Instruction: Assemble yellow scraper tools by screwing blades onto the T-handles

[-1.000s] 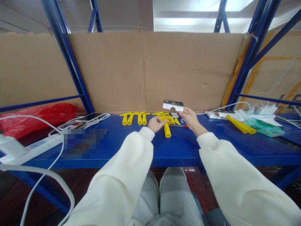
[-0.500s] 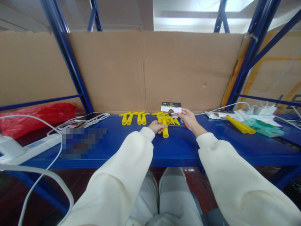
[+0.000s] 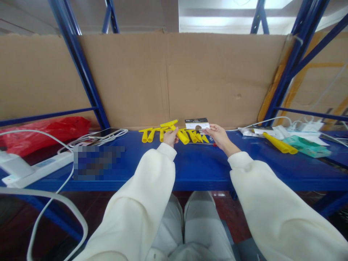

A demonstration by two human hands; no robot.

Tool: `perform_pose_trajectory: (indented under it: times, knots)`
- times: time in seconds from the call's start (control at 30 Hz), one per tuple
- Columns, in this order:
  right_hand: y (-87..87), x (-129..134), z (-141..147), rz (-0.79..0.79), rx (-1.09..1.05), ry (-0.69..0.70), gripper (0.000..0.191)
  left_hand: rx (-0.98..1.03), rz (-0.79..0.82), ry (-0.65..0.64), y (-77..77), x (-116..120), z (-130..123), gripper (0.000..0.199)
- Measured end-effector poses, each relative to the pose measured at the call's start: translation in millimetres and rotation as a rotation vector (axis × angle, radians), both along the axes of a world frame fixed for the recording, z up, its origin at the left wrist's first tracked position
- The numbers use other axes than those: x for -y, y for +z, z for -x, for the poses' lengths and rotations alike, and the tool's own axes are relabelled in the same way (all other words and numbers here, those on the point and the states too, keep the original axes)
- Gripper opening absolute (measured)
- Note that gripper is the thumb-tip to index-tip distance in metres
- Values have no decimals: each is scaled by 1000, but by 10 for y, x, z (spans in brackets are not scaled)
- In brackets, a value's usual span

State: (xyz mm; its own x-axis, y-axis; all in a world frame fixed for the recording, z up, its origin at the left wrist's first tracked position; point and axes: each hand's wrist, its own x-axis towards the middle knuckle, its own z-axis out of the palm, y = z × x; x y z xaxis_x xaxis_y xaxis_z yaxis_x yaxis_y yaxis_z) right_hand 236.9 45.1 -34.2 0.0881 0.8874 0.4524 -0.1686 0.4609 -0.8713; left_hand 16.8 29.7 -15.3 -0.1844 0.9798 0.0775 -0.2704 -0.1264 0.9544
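From the head view, our left hand is curled around a yellow T-shaped tool at the back of the blue worktop, its crossbar pointing away from us. With our right hand we pinch a black-and-white card by its edge. Similar yellow tools lie left of our left hand.

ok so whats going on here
A person sits at a blue table, both hands busy. The left hand grips a yellow T-shaped piece, and the right hand holds a black-and-white card by its edge. Similar yellow pieces stand in a row left of the left hand, and more small yellow parts lie near the card. A red plastic bag sits at the far left.
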Motion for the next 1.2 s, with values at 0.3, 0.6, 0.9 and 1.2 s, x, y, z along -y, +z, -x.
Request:
perform_pose_trajectory:
  times: [0.3, 0.6, 0.9, 1.2]
  knots:
    - [39, 93, 25, 15, 64, 74, 34, 126, 3, 286, 5, -117, 136, 16]
    - [48, 234, 133, 81, 138, 211, 38, 50, -12, 131, -19, -102, 77, 26]
    - [9, 282, 196, 140, 146, 251, 41, 20, -28, -132, -16, 16, -34, 33]
    - [20, 287, 208, 120, 129, 201, 42, 44, -72, -83, -30, -17, -71, 22]
